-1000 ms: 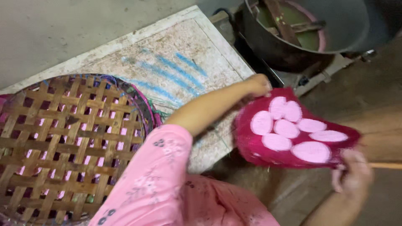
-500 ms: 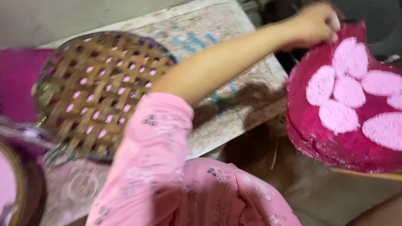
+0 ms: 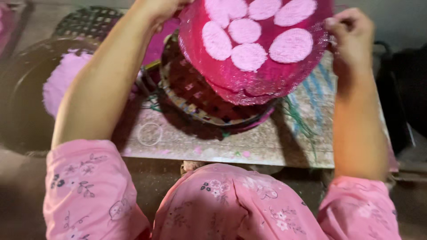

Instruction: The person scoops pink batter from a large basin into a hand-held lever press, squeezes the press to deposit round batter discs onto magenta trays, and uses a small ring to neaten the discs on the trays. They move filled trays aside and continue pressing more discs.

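Observation:
I hold a round magenta mesh tray (image 3: pixel 235 75) up in front of me, above a woven bamboo basket (image 3: pixel 195 102). Several pale pink flat discs (image 3: pixel 291 44) lie on the mesh. My left hand (image 3: pixel 162 8) grips the tray's left rim at the top of the view. My right hand (image 3: pixel 351 33) pinches its right rim. Both forearms reach forward from pink floral sleeves.
The basket rests on a speckled stone slab (image 3: pixel 249 142) with blue streaks. A dark round pan (image 3: pixel 20 111) holding a pale pink mass (image 3: pixel 60 84) stands at the left. Another woven tray (image 3: pixel 89 20) lies at the back left. Dark objects sit at the right edge.
The mesh tray has swung from my right side to the middle, over the basket. My view has turned left, so the pan with pink mass shows now. Both hands keep their grip.

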